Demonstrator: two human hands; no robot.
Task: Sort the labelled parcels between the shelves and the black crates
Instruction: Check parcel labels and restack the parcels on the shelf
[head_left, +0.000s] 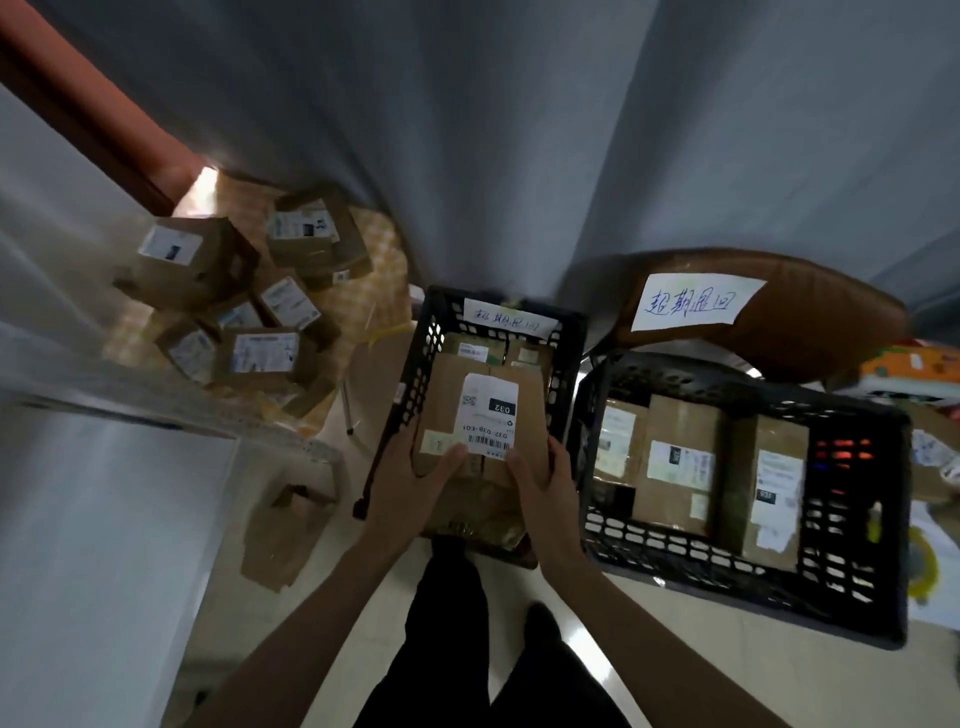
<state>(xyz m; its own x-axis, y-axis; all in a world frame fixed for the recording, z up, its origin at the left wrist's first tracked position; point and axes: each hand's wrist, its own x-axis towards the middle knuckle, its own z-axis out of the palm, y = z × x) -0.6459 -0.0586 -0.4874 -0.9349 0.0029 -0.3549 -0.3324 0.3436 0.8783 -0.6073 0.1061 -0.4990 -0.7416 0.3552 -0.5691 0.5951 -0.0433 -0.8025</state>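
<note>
Seen from above, a person's left hand and right hand grip the near corners of a brown cardboard parcel with a white label reading 032, held over a narrow black crate at centre. At three o'clock, a wider black crate holds three labelled parcels side by side. At ten o'clock, a heap of labelled parcels lies on a checked surface. A brown chair at two o'clock carries a handwritten paper sign.

Dim, soft-focus wide-angle view, edges warped, corners darkened.
</note>
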